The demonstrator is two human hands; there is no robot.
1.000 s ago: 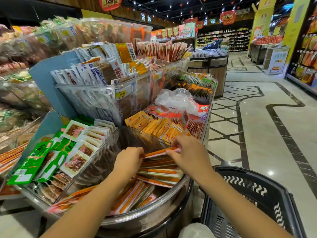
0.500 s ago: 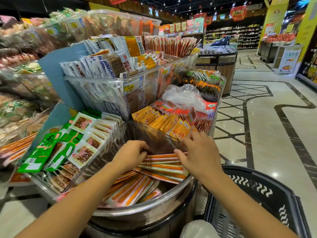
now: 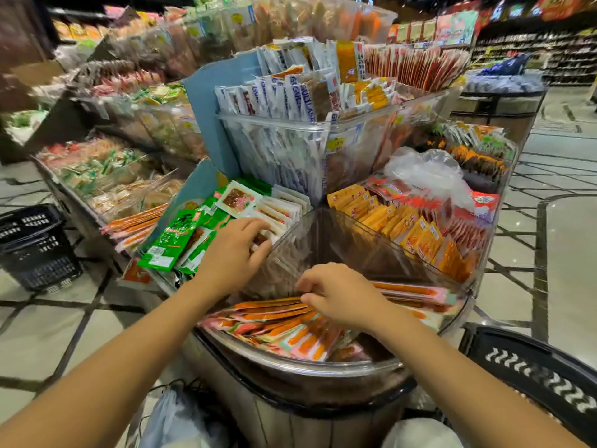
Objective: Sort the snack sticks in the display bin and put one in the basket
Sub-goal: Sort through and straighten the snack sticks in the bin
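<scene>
Supermarket aisle, glossy tile with dark inlaid lines, blurred shelving far off at one o'clock. Straight to the action, dead centre: with the right hand [image 3: 342,299], curls the fingers down onto the top of the snack sticks [image 3: 284,321], thumb tucked close. Cannot tell whether pinching a packet or only pressing, the grip hidden under the knuckles. Most likely steadying the stack to line up the long orange-and-pink packets one way.

At ten o'clock from there, with the left hand [image 3: 232,253], reaches across the clear divider [image 3: 290,250], fingers loosely apart, gripping nothing visible, fingertips at the white packets [image 3: 284,202] next door. Actual contact lost in blur. Perhaps after a stray from the wrong compartment.

Sticks all in the front wedge of the display bin [image 3: 323,366], mostly fanned nine-to-three, a few skewed toward five. Farther out, green packets [image 3: 171,237] at nine o'clock, yellow packets [image 3: 381,215] at two. Basket [image 3: 533,367] at four o'clock, just beside the bin, handy for a short drop, inside mostly out of view. Mid-sort by the look of it, no pick yet.
</scene>
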